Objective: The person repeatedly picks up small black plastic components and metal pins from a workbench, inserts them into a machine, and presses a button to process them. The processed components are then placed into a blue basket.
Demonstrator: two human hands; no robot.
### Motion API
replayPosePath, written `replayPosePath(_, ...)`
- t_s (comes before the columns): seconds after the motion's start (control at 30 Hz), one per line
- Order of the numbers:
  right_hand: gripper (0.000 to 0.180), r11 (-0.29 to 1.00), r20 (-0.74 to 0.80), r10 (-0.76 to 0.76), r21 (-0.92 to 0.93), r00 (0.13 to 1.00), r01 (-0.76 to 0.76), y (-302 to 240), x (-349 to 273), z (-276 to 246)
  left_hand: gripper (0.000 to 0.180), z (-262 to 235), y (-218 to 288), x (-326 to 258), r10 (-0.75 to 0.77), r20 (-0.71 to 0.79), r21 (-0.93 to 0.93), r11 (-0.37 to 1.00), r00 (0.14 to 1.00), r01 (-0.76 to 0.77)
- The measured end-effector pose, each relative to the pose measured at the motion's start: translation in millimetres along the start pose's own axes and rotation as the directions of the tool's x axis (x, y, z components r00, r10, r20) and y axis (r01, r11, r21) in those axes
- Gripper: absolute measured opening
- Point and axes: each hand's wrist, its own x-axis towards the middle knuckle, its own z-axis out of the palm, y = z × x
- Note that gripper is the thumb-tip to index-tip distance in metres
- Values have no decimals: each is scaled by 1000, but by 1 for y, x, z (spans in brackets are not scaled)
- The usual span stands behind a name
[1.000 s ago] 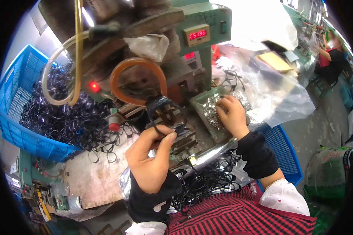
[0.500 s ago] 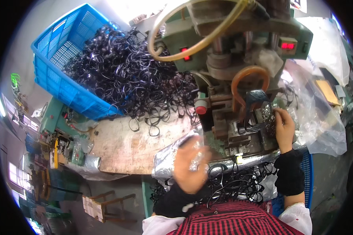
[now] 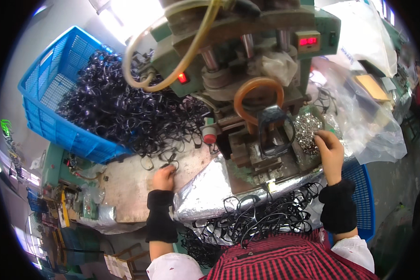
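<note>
Two hands are working at the counter point(image 3: 126, 191): the left hand point(image 3: 164, 178) is resting its fingers, together, on a thin black loop point(image 3: 169, 164) lying flat just ahead of them. The right hand point(image 3: 330, 150) is touching a heap of small shiny metal parts point(image 3: 307, 130) beside the green press point(image 3: 247, 60), its grip curled; whether it is pinching one, I cannot tell.
</note>
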Motion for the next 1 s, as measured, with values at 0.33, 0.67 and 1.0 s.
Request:
replayPosePath(0.33,15,995,175,-94,2,980,95,-70,-32,-4,20,-56,92,38,-390,223,-830,405,894,383)
replayPosePath(0.67,47,899,231,-108,438,967,-4,-75,-15,77,14,26,104,60,-48,-522,-130,991,852,-24)
replayPosePath(1.0,56,865,371,13,462,928,-197,-119,-27,72,18,24,74,59,-568,-135,-841,499,812,210)
